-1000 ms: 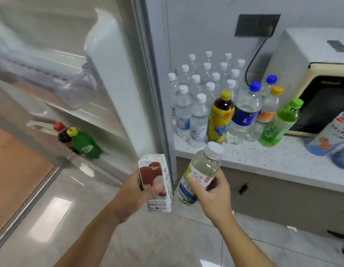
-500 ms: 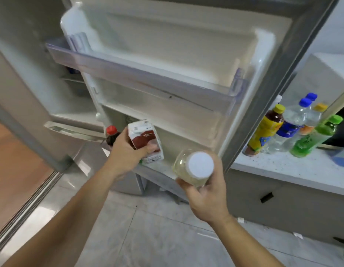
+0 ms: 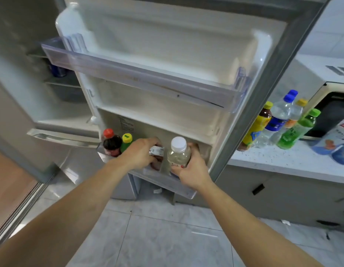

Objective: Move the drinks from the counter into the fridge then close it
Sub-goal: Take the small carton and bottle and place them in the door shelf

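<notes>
The fridge door [image 3: 263,116] stands open in front of me. My left hand [image 3: 140,153] grips a small brown-and-white drink carton [image 3: 157,151] from above, inside the door's bottom shelf [image 3: 184,189]. To its right, my right hand [image 3: 190,170] holds a clear bottle with a white cap [image 3: 178,151] upright in the same shelf. A dark bottle with a red cap [image 3: 111,143] and a green bottle with a yellow cap [image 3: 126,141] stand at the shelf's left end. More drinks [image 3: 279,124] stand on the counter [image 3: 282,160] at the right.
A clear upper door shelf [image 3: 140,78] juts out above my hands. A microwave [image 3: 325,105] and a blue-and-white packet [image 3: 338,141] sit on the counter behind the drinks. The fridge interior [image 3: 57,97] is at the left, above a tiled floor [image 3: 167,237].
Both hands have moved forward and down, bringing the carton and the white-capped bottle from in front of the door into its bottom shelf. The view has moved closer to the door.
</notes>
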The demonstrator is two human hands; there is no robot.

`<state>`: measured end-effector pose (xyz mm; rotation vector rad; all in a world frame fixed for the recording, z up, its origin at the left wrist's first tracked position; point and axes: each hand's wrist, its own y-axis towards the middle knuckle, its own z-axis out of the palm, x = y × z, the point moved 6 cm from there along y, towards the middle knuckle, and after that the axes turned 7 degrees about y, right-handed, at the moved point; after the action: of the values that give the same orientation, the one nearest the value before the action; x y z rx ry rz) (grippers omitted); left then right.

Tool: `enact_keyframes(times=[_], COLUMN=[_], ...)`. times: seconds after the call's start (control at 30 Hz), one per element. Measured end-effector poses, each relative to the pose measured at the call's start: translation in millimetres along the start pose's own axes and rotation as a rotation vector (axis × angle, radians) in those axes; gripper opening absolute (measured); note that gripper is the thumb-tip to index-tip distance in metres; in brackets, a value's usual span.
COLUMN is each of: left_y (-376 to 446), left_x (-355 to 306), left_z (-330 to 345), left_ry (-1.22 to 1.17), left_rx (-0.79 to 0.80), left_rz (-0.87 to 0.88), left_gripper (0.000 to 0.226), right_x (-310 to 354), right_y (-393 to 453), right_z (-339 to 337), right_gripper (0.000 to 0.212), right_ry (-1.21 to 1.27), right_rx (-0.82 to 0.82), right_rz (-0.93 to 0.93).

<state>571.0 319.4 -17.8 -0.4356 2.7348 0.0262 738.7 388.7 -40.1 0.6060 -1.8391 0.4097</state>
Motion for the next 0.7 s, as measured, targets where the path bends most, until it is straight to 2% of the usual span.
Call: enact_keyframes(times=[0.2, 0.4, 0.5, 0.6, 0.7], left_y=[4.1, 5.1, -0.1, -10.5, -29.8], left_x=[-3.6, -13.3, -16.7, -25.6, -41.1], left_z=[-1.5, -2.8, -6.0, -15.1, -22.5], left_ry=[0.212, 0.318, 0.305, 0.169, 0.004], left_rx=[0.059, 0.089, 0.06, -0.12, -0.487], left_rz=[0.014, 0.053, 0.017, -0.032, -0.023], left_gripper=[0.033, 0.046, 0.051, 0.042, 0.026], right_x=[-8.9, -11.2, -10.2, -6.1, -1.1], right_y=[4.0, -0.9, -4.7, -10.1, -22.6], right_z=[6.0, -8.4, -9.4, -12.2, -17.3], right_gripper=[0.06, 0.056, 0.057, 0.064, 0.079], right_ry=[-0.13, -0.166, -0.177, -0.208, -0.21], right_rx=[0.039, 0.006, 0.019, 0.0, -0.029], right_rz=[0.098, 0.145, 0.136, 0.079, 0.009])
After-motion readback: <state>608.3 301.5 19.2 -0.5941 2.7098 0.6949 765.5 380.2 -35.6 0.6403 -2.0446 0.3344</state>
